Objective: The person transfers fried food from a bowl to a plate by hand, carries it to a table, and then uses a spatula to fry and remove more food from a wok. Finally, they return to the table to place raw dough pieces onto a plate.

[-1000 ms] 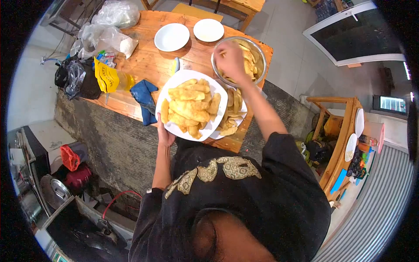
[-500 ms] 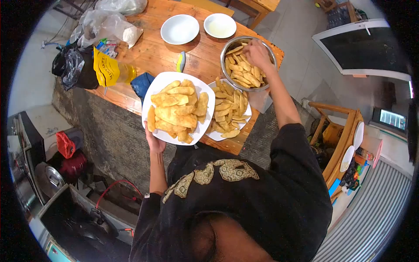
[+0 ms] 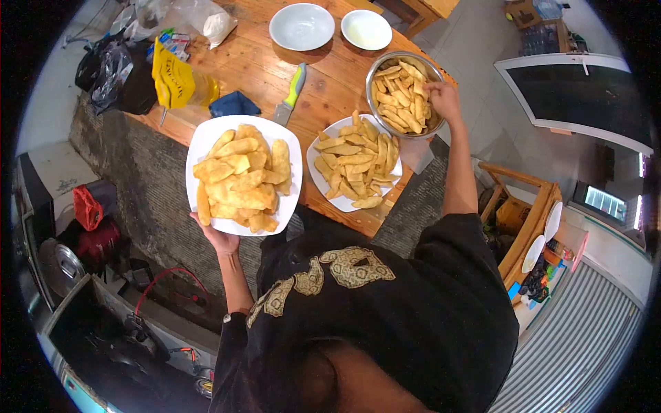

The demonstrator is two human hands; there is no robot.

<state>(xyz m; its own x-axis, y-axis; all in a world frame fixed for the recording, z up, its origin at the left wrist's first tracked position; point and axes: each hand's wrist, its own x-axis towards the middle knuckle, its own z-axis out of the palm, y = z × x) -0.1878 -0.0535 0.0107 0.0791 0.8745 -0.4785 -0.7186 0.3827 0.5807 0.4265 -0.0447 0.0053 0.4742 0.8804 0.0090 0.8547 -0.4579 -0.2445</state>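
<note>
My left hand (image 3: pixel 219 236) grips the lower edge of a square white plate (image 3: pixel 195 141), holding it off the table at the front. Golden fried slices (image 3: pixel 241 182), long and flat, are heaped on that plate. At the right side of a round metal bowl (image 3: pixel 372 96) is my right hand (image 3: pixel 444 102), reaching over the rim. Its fingers are bent together against the fried pieces (image 3: pixel 403 96) inside; whatever they pinch is hidden. Between the two, a second white plate (image 3: pixel 318 184) of fried slices (image 3: pixel 354 165) rests on the wooden table (image 3: pixel 255 72).
A knife (image 3: pixel 292 93) with a green-grey handle lies behind the held plate, near a dark blue cloth (image 3: pixel 235 104). Two white bowls (image 3: pixel 301 27) stand at the back. A yellow pouch (image 3: pixel 175 76) and plastic bags (image 3: pixel 113 76) crowd the left.
The held plate has moved left, away from the plate on the table, uncovering more of the knife. My right hand has shifted from the bowl's far side to its right side.
</note>
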